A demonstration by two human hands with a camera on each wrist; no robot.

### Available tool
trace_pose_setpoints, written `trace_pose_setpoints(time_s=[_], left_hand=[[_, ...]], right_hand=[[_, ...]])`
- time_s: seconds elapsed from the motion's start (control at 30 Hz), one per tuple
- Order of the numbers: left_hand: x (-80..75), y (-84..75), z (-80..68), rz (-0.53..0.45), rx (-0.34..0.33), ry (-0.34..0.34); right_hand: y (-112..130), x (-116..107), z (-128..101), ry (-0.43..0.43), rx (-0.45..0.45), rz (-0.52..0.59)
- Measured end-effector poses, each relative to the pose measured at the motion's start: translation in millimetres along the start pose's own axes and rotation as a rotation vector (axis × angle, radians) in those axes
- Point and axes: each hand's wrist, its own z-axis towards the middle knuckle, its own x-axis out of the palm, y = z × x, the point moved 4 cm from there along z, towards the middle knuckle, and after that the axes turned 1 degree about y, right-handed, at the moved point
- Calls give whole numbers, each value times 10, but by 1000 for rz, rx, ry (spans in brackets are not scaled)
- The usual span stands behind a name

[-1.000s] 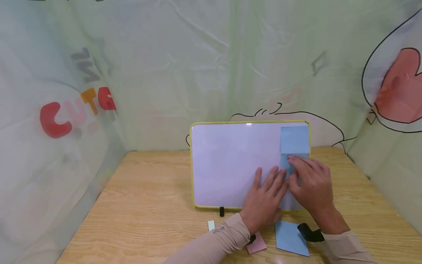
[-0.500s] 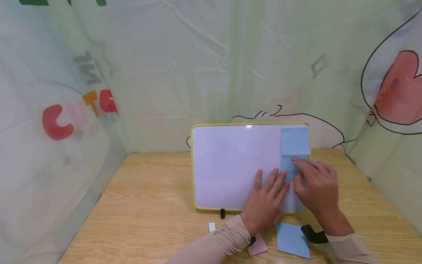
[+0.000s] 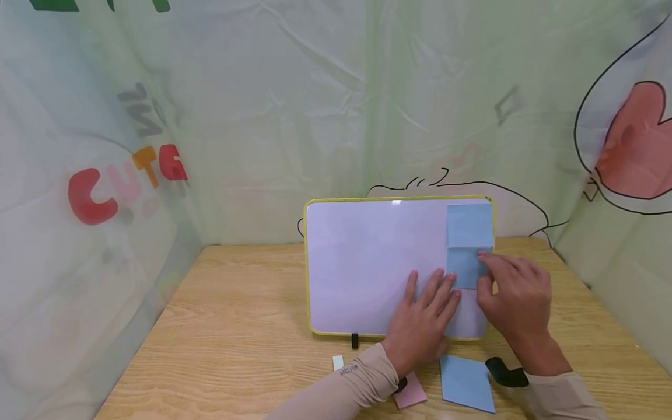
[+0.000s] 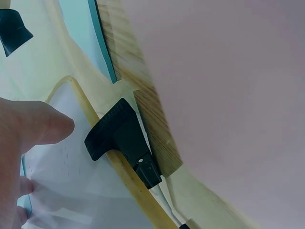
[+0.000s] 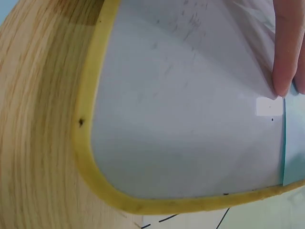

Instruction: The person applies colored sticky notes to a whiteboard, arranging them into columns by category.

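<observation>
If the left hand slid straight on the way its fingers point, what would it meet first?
Probably the lower blue note. The left hand points up and rightward along the whiteboard, and its nearest fingertips seem to lie at that note's lower left edge; contact is hard to judge.

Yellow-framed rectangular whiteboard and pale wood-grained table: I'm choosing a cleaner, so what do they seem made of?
Yellow-framed rectangular whiteboard: glossy, probably coated panel, given the bright reflection near its top; its smooth frame is perhaps plastic. Pale wood-grained table: apparently satin wood or laminate, given grain lines.
</observation>
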Motion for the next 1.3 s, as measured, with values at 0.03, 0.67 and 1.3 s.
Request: trace_pose_setpoints(time_s=[0.03,0.67,1.3], left_hand=[[0,0,-2,0,0,0],[-22,14,-29,-40,-13,-53],[-332,128,-406,-437,76,11]], right_hand=[[-5,-4,1,-1,2,-2],[9,-48,-9,-55,-11,34],[138,24,-3,-57,-74,116]])
